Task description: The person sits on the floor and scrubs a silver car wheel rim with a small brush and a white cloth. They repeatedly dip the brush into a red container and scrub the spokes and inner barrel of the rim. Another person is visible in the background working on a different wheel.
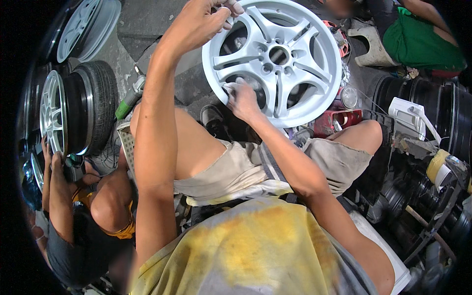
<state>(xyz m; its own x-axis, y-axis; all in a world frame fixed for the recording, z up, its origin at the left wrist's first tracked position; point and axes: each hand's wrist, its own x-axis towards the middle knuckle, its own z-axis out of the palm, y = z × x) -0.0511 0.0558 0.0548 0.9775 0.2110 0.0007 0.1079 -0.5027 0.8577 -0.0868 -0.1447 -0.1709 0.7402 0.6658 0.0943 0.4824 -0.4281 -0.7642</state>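
Head view: left fingers [235, 8] and right fingers [231, 89] curled at wheel [278, 70], grip unclear; red container [323, 126], contents unclear.

The floor [147, 14] is grey and stained, and it shows best in the upper left of the frame, between the wheels and the centre. In the upper right, a cream stool [373, 46] stands on this floor. Along the left edge, wheels [53, 115] and a tyre [105, 103] stand upright, close to each other. At the right edge there are dark rims [455, 108], and below them a metal frame [441, 216]. The light is bright in the middle and weaker toward the lower corners.
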